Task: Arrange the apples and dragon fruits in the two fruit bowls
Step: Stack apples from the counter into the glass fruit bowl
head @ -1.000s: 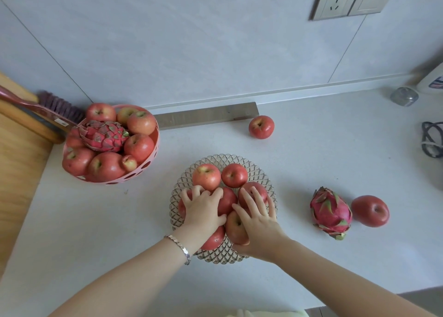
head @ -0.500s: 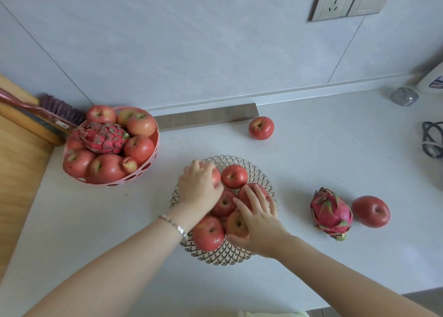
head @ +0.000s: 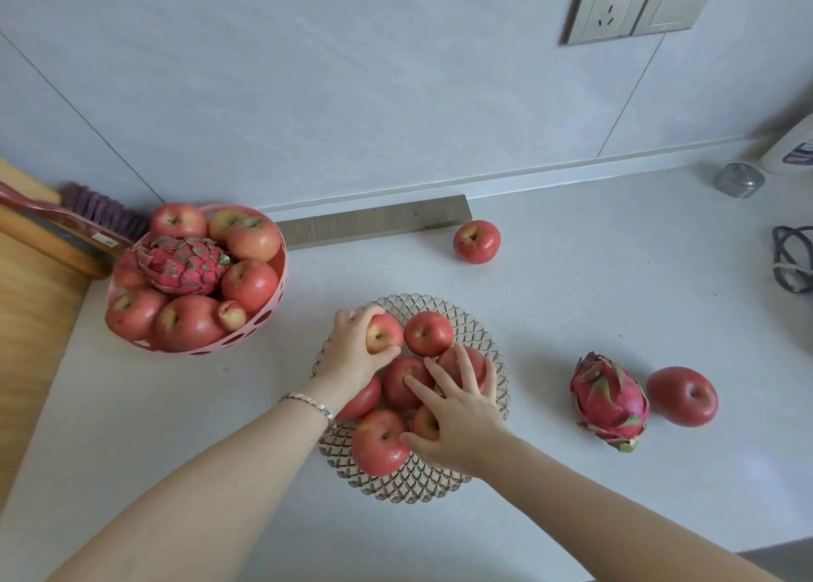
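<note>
A clear glass lattice bowl in the middle of the counter holds several red apples. My left hand grips an apple at the bowl's far left. My right hand lies spread over the apples on the near right, fingers apart, touching them. A pink perforated bowl at the left holds several apples and a dragon fruit. On the counter lie a second dragon fruit, an apple to its right, and another apple near the wall.
A wooden board and a brush sit at the far left. A grey strip lies along the wall. A small glass jar, a white container and a dark cable are at the right.
My left hand moved from the bowl's near side up to the far left apple and closed around it. My right hand stayed on the apples, shifting slightly.
</note>
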Available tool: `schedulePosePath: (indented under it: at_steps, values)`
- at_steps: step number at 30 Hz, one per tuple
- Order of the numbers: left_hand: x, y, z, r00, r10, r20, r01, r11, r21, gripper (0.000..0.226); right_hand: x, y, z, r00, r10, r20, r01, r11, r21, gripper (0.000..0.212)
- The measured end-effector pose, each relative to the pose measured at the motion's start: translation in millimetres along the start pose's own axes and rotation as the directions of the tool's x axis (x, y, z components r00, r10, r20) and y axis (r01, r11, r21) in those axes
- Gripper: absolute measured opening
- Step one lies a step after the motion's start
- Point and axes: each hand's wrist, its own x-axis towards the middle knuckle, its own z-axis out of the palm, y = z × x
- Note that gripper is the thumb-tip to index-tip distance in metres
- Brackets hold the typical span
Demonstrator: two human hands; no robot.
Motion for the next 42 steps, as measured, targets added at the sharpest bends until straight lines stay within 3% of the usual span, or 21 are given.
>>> schedulePosePath:
  at_steps: [4, 8, 10, 13, 18, 20, 22, 24, 26, 29, 31, 33, 36, 38, 39, 42]
  values:
    - [-2.5, 1.5, 4.9, 1.0, 0.022, 0.007, -0.023, 0.967, 0.252, 0.057, 0.5, -4.2, -14.5, 0.999, 0.007, 0.044, -0.009, 0.999, 0.053, 0.089]
    - [9.1, 6.7, -2.7, 0.999, -0.029, 0.016, 0.021, 0.929, 0.369, 0.049, 35.9, 18.1, -55.3, 0.974, 0.164, -0.157, -0.117, 0.956, 0.27, 0.064]
    - [20.4, 15.2, -13.6, 0.997, -0.071, -0.011, 0.071, 0.951, 0.301, 0.045, 69.2, 43.9, -79.7, 0.94, 0.238, -0.245, -0.175, 0.952, 0.253, 0.059]
    - [38.7, 26.7, -33.7, 0.997, -0.074, 0.026, 0.072, 0.996, 0.052, 0.033, 120.2, 77.8, -109.8, 0.889, 0.341, -0.306, -0.278, 0.932, 0.232, 0.065]
    - [61.7, 31.7, -53.9, 0.995, -0.027, 0.1, 0.035, 0.997, -0.07, 0.017, 179.2, 109.2, -111.4, 0.904, 0.419, -0.081, -0.415, 0.908, 0.065, 0.078]
    - [66.7, 31.4, -56.0, 0.996, -0.024, 0.082, 0.033, 0.993, -0.115, 0.018, 189.0, 116.2, -99.2, 0.903, 0.424, -0.061, -0.422, 0.905, 0.047, 0.076]
    - [67.2, 29.9, -55.9, 0.997, -0.033, 0.066, 0.043, 0.986, -0.159, 0.018, 192.7, 121.0, -91.1, 0.899, 0.426, -0.105, -0.415, 0.903, 0.11, 0.07]
    - [63.9, 28.7, -55.8, 0.997, -0.044, 0.058, 0.055, 0.979, -0.199, 0.019, 192.4, 126.7, -94.2, 0.867, 0.482, -0.127, -0.432, 0.854, 0.29, 0.065]
    - [59.0, 28.3, -56.0, 0.997, -0.047, 0.055, 0.059, 0.972, -0.23, 0.022, 186.5, 130.3, -104.4, 0.824, 0.565, -0.044, -0.449, 0.698, 0.558, 0.059]
    - [49.0, 29.9, -54.4, 0.999, 0.009, 0.047, 0.006, 0.95, -0.313, 0.038, 160.9, 115.0, -119.9, 0.82, 0.526, 0.225, -0.393, 0.231, 0.89, 0.051]
    - [37.1, 34.8, -51.4, 0.992, 0.115, 0.058, -0.085, 0.924, -0.374, 0.057, 133.2, 92.4, -127.9, 0.866, 0.388, 0.316, -0.329, -0.036, 0.944, 0.045]
    - [21.8, 43.5, -47.7, 0.971, 0.22, 0.094, -0.167, 0.904, -0.394, 0.074, 102.9, 64.7, -133.5, 0.911, 0.24, 0.335, -0.302, -0.163, 0.939, 0.041]
    - [-5.9, 53.9, -39.4, 0.924, 0.381, 0.028, -0.355, 0.884, -0.305, 0.085, 59.6, 22.5, -132.1, 0.948, 0.08, 0.308, -0.286, -0.207, 0.936, 0.041]
    - [-22.0, 55.9, -37.1, 0.917, 0.393, -0.067, -0.397, 0.891, -0.221, 0.084, 41.2, 1.2, -127.3, 0.947, -0.001, 0.322, -0.311, -0.259, 0.914, 0.045]
    - [-32.1, 56.4, -37.1, 0.921, 0.375, -0.103, -0.388, 0.906, -0.167, 0.083, 32.1, -6.3, -123.6, 0.939, -0.003, 0.344, -0.335, -0.237, 0.912, 0.047]
    - [-55.5, 47.7, -36.0, 0.936, 0.331, -0.121, -0.321, 0.942, 0.096, 0.078, 16.1, -9.5, -109.1, 0.925, 0.162, 0.344, -0.36, 0.084, 0.929, 0.043]
